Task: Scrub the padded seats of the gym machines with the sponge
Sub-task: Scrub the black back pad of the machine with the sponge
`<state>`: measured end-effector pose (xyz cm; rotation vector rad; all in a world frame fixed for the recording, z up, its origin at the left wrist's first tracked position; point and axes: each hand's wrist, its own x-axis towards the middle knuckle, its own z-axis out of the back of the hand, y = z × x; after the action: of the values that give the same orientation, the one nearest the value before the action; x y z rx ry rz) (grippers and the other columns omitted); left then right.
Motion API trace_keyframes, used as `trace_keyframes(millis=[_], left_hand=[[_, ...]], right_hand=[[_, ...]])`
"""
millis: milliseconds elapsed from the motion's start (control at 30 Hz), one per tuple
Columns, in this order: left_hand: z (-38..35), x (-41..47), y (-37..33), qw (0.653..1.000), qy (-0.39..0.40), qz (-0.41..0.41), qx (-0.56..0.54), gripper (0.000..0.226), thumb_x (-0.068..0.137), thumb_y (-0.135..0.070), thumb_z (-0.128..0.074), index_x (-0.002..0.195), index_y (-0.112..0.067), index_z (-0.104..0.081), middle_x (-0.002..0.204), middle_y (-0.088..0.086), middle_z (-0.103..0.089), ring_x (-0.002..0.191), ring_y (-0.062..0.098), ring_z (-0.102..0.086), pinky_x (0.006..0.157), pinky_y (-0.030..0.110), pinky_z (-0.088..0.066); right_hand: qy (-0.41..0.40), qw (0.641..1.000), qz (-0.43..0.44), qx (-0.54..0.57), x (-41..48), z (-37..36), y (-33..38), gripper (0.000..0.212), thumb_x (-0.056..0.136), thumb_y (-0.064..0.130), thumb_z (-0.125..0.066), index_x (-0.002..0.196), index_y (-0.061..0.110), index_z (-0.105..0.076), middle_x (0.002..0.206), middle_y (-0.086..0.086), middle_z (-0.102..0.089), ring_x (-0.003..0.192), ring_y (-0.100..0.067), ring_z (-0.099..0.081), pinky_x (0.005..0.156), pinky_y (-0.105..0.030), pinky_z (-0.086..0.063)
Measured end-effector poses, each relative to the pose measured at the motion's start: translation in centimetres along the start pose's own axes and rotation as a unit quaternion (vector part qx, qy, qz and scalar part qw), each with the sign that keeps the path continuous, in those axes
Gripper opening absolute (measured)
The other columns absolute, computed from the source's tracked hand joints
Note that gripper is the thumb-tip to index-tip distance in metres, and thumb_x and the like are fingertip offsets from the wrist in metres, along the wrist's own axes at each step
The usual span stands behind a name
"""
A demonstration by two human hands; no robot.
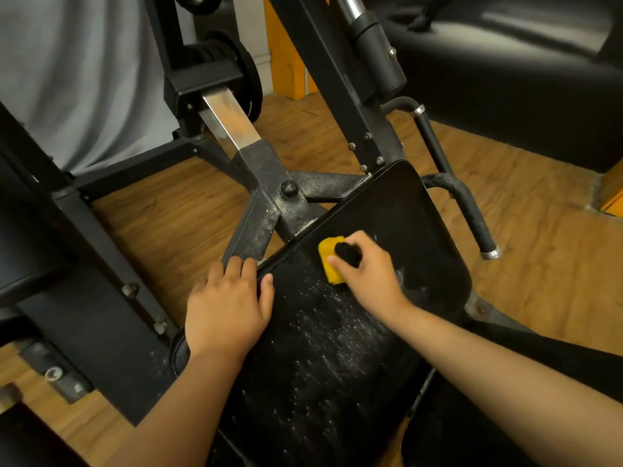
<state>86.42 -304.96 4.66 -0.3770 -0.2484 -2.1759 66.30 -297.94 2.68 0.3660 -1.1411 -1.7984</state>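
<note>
"Sponge (332, 264) first. Where is it?" asks one.

"On the seat (337, 348), close to its left edge, about halfway along. It is yellow with a dark rough side," says the other.

"Who has it?"

"The right hand (367, 267). Its fingers are curled round the sponge and push it down on the seat."

"And the other hand?"

"The left hand (226, 305) lies flat on the left edge of the seat. Its fingers are out straight and it holds nothing. The fingertips reach past the edge to the metal frame (266, 197). I think it keeps the person steady."

"What step is this?"

"The scrubbing, I think, and about the middle of it. The near part of the seat has lots of white specks (323, 332). The far part looks dark and clean."

"So what comes next?"

"My guess is the sponge has to go toward the near end, over the specks. It needs a firm push, and strokes from the left edge to the right edge so no bit gets missed. The left hand may have to move off the edge, so the sponge can reach the spot under it."

"Anything more to scrub?"

"Another black pad (20, 257) sits off to the left. The job says seats, so that one may be waiting too."
</note>
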Motion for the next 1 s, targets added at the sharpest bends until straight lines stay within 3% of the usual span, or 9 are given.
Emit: trace_keyframes(millis=[200, 333, 633, 767, 933, 1000], left_hand=[[0.1, -0.1, -0.1, 1.0, -0.007, -0.002, 0.008, 0.038, 0.092, -0.039, -0.037, 0.084, -0.01, -0.06, 0.077, 0.008, -0.06, 0.069, 0.028, -0.056, 0.05, 0.029, -0.031], [0.1, 0.0, 0.0, 1.0, -0.002, -0.001, 0.009, 0.04, 0.093, -0.04, -0.036, 0.085, -0.011, -0.06, 0.078, 0.007, -0.06, 0.07, 0.027, -0.056, 0.05, 0.029, -0.03], [0.0, -0.1, -0.1, 1.0, 0.0, 0.005, 0.006, 0.042, 0.094, -0.041, -0.033, 0.086, -0.01, -0.06, 0.08, 0.008, -0.06, 0.071, 0.028, -0.056, 0.05, 0.032, -0.039], [-0.1, -0.1, -0.1, 1.0, -0.005, 0.004, 0.008, 0.04, 0.094, -0.04, -0.034, 0.085, -0.009, -0.059, 0.08, 0.009, -0.059, 0.072, 0.03, -0.056, 0.052, 0.033, -0.038], [-0.1, 0.0, -0.1, 1.0, -0.002, 0.004, 0.012, 0.039, 0.094, -0.04, -0.036, 0.085, -0.009, -0.059, 0.079, 0.009, -0.059, 0.072, 0.03, -0.055, 0.051, 0.032, -0.034], [-0.1, -0.1, 0.0, 1.0, -0.001, 0.002, 0.012, 0.039, 0.094, -0.039, -0.036, 0.085, -0.009, -0.059, 0.08, 0.01, -0.059, 0.072, 0.031, -0.056, 0.051, 0.032, -0.033]], right_hand=[[0.058, 0.997, 0.056, -0.013, -1.9, -0.9, 0.7, 0.024, 0.083, 0.021, -0.072, 0.082, 0.018, -0.048, 0.079, 0.011, -0.048, 0.073, 0.003, -0.047, 0.063, -0.012, -0.037], [0.029, 0.998, 0.045, -0.025, -0.2, 0.6, -0.9, 0.02, 0.083, 0.02, -0.072, 0.084, 0.013, -0.053, 0.081, 0.005, -0.052, 0.074, -0.003, -0.05, 0.064, -0.014, -0.039], [-0.12, 0.979, -0.149, -0.074, 3.7, 5.7, -7.7, 0.018, 0.088, 0.023, -0.068, 0.09, 0.013, -0.053, 0.082, 0.0, -0.054, 0.079, -0.016, -0.053, 0.062, -0.025, -0.036], [-0.094, 0.984, -0.14, -0.049, 2.6, 4.9, -6.8, 0.018, 0.087, 0.022, -0.068, 0.086, 0.013, -0.053, 0.077, 0.003, -0.052, 0.073, -0.012, -0.051, 0.066, -0.028, -0.038], [-0.008, 0.998, -0.055, -0.034, -1.1, 1.8, -3.1, 0.021, 0.082, 0.022, -0.073, 0.083, 0.013, -0.054, 0.077, 0.003, -0.054, 0.073, -0.015, -0.055, 0.065, -0.03, -0.046], [0.033, 0.999, -0.025, -0.03, -2.7, 0.8, -1.9, 0.023, 0.082, 0.022, -0.073, 0.083, 0.016, -0.051, 0.079, 0.005, -0.051, 0.074, -0.009, -0.052, 0.064, -0.024, -0.042]])
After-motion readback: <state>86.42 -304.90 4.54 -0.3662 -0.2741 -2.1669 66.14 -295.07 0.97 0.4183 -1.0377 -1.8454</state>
